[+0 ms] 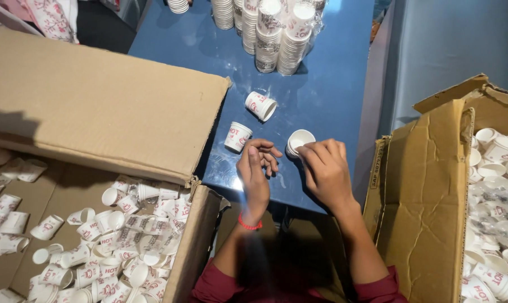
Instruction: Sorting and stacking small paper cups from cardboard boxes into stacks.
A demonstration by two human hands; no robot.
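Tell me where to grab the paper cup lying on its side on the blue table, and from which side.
Probably best to take the tipped cup across its middle wall, coming from above with fingers on either long side. It lies with its open mouth toward the lower right, apart from the upright cup and the stacks, so nothing blocks a top approach.

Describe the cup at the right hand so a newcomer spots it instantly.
Start at the blue tabletop between the two cardboard boxes. Three loose small white paper cups lie near its front edge; take the rightmost one, touching the right hand fingertips. Unlike its neighbours, it shows its plain white open mouth, not red print.
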